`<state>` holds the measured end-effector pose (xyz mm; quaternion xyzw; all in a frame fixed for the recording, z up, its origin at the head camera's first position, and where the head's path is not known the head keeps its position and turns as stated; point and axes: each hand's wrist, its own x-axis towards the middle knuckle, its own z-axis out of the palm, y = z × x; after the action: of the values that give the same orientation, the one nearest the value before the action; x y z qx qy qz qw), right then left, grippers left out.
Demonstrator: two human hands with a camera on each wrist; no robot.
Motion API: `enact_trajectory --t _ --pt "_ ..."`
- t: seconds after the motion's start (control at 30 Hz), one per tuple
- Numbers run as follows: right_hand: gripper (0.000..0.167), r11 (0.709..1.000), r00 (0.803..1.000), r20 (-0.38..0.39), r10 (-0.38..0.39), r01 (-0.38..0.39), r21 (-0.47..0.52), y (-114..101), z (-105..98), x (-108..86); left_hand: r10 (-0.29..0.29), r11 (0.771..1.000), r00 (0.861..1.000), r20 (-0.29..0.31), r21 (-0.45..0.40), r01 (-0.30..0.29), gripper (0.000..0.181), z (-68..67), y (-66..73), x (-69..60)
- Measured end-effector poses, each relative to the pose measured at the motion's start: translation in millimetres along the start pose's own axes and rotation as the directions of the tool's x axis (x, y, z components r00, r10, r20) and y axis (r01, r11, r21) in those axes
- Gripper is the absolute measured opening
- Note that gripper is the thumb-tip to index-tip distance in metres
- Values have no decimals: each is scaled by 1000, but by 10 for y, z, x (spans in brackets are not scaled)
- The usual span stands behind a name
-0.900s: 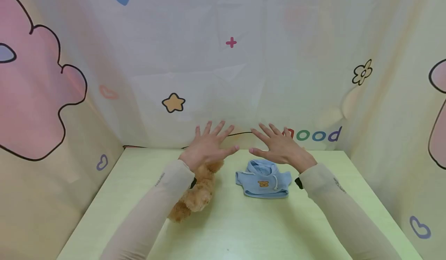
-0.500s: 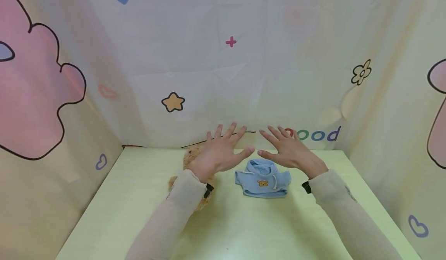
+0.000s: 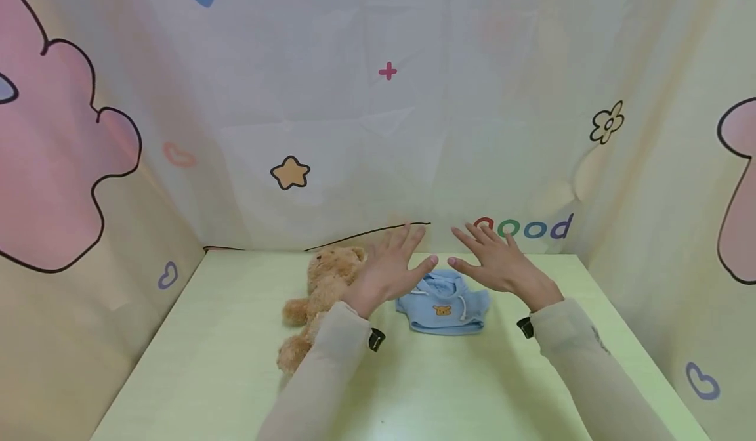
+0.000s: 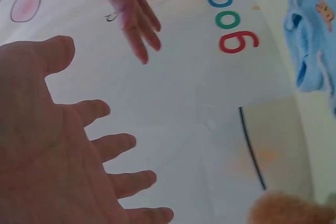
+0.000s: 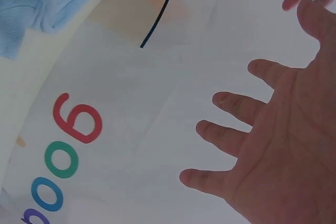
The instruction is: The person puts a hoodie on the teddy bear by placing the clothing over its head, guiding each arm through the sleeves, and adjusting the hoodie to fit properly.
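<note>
My left hand (image 3: 386,270) is held above the table with its fingers spread, holding nothing. Below and behind it lies a light brown teddy bear (image 3: 325,287), whose right part the hand and sleeve hide in the head view. To the right of the bear, a small blue hoodie (image 3: 445,313) with a bear patch lies flat on the table, hood toward the back. My right hand (image 3: 499,260) hovers over the hoodie's right side, fingers apart and nothing in it. Both wrist views show bare palms; the hoodie (image 4: 310,30) is at the left wrist view's upper right.
The pale green table (image 3: 195,362) is enclosed by printed cloth (image 3: 331,100) at the back and both sides. Its rear edge meets the cloth just beyond the hands. Dark straps are at both sleeve cuffs.
My left hand has moved right and slightly nearer, uncovering the teddy bear's head and left side. The right hand has shifted a little right and nearer. The bear and hoodie stay put.
</note>
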<state>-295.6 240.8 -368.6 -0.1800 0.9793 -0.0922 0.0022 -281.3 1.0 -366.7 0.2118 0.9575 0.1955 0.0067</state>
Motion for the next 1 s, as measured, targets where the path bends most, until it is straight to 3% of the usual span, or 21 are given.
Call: enact_trajectory --t 0.2,0.63,1.0 --pt "75 1000 1000 -14 7 -7 24 102 118 8 6 997 1000 -13 -82 -7 72 265 -45 100" --pt "76 994 997 23 76 -78 74 336 476 36 -45 980 999 9 -195 46 67 765 -109 275" --pt "78 982 993 69 100 -110 155 474 756 113 -91 962 995 33 -253 97 65 1171 -320 376"
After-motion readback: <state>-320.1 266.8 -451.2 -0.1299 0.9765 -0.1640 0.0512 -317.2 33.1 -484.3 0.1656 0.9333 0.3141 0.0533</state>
